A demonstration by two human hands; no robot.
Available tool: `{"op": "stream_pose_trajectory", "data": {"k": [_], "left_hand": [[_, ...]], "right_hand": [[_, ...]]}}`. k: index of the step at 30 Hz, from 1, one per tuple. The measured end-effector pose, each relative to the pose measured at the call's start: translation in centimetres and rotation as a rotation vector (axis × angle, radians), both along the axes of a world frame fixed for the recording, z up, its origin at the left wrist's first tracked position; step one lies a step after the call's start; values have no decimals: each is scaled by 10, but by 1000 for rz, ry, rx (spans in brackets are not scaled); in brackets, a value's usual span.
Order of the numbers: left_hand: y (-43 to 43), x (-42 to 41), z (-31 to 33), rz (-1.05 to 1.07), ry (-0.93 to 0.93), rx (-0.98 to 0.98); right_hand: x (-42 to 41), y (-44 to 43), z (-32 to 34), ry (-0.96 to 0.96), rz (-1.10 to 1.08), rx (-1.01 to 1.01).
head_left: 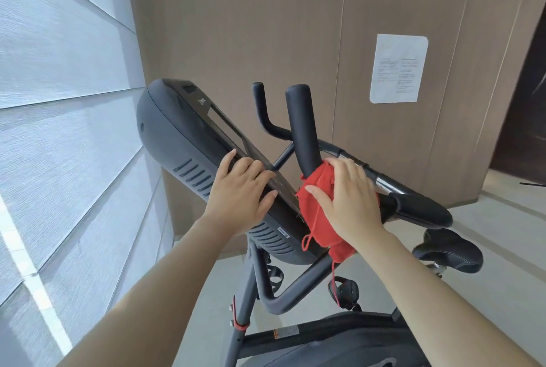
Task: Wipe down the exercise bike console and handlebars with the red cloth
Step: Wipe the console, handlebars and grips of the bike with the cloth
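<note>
The left hand [242, 189] rests on the near edge of the exercise bike console [183, 136] with its fingers slightly spread, while just to the right the right hand [350, 204], fingers spread flat, presses the red cloth [320, 219] against the base of the upright handlebar grip [301, 124].

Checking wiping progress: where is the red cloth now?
In the head view, the red cloth is right of centre, under the right hand, against the handlebar base beside the console.
</note>
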State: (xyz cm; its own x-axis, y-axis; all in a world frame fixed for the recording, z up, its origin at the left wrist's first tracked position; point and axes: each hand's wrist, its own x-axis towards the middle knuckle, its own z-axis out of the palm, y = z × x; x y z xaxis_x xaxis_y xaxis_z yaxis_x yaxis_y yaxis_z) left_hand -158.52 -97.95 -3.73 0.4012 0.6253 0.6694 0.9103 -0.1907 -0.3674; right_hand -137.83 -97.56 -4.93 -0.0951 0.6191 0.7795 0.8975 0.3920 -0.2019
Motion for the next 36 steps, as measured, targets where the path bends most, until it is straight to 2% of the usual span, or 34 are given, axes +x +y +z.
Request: {"op": "stream_pose_trajectory", "data": {"k": [6, 10, 12, 14, 17, 19, 23, 25, 30, 33, 36], "left_hand": [[-5, -2, 3, -10, 5, -28], [-9, -2, 5, 1, 15, -73], [-11, -3, 7, 0, 20, -99], [-13, -3, 8, -20, -7, -123], [-18, 5, 11, -106, -174, -115], [-22, 16, 18, -196, -328, -74], [-30, 47, 29, -302, -492, 6], [-34, 65, 32, -313, -527, 27], [-34, 117, 35, -314, -488, 72], [-25, 155, 31, -261, -459, -57], [-8, 192, 17, -129, -304, -230]], "right_hand": [[17, -2, -5, -73, 89, -9], [37, 2, -4, -80, 279, -71], [50, 5, -2, 11, 401, -128], [65, 10, 3, 182, 454, -147], [89, 19, 15, 363, 426, -96], [95, 22, 20, 321, 438, -141], [91, 25, 6, -125, 388, -323], [96, 28, 5, -203, 409, -341], [141, 41, 10, 1, 600, -428], [175, 54, 7, 79, 584, -420], [203, 67, -2, 79, 574, -474]]}}
